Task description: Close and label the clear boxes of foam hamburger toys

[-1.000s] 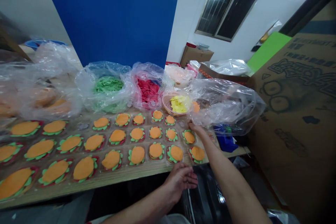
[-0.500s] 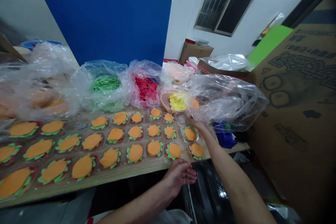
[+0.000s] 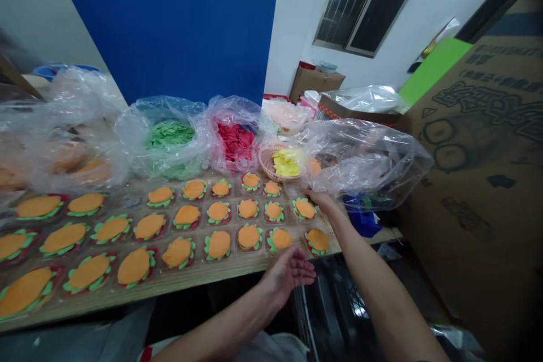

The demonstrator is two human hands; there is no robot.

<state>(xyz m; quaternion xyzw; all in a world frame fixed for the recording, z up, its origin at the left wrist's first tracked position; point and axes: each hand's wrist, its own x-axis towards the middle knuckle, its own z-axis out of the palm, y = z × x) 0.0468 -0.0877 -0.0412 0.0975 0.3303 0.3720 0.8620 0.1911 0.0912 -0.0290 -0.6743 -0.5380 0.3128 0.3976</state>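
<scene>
My right hand (image 3: 320, 199) reaches out at the right end of the table, beside the far right corner of a clear tray with a toy felt burger (image 3: 304, 208). Its fingers are small and partly hidden, so their grip does not show. The burger has an orange round top with green and red edges. My left hand (image 3: 291, 271) hangs at the table's front edge, palm turned right, fingers loosely bent and holding nothing. It overlaps the near side of another burger (image 3: 279, 240). A similar burger (image 3: 317, 241) lies right of it, at the front edge.
Several more burgers in clear trays stand in rows along the wooden table (image 3: 178, 283). Behind them are bags of green pieces (image 3: 172, 134) and red pieces (image 3: 235, 141), a basket (image 3: 266, 163) of yellow pieces and a clear bag (image 3: 373, 164). A large carton (image 3: 479, 181) stands at the right.
The burger tray by my right hand has shifted slightly away and left, into line with its row. My left hand has risen a little and now overlaps a front burger.
</scene>
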